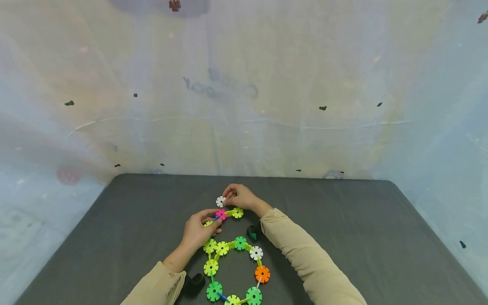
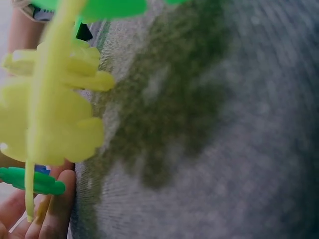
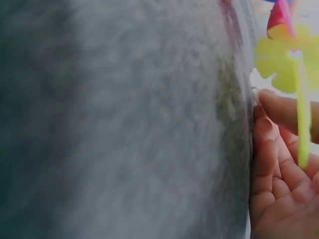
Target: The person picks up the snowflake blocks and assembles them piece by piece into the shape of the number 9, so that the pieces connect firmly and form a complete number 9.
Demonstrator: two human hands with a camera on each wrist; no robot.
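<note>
Near the table's far side, my right hand pinches a white notched disc at its edge. Just below it lies a short chain of snowflake building discs, with a pink disc in the middle and a yellow disc at its right. My left hand grips the chain's left part, fingers around a yellow-green disc joined by a blue piece. The right wrist view shows a yellow disc above my thumb. In the left wrist view, a green disc overlaps my fingers.
Closer to me lies a larger ring of linked discs, including an orange disc, a white disc and a green disc. Black straps with cameras are on both wrists. The dark table meets a pale hanging sheet behind.
</note>
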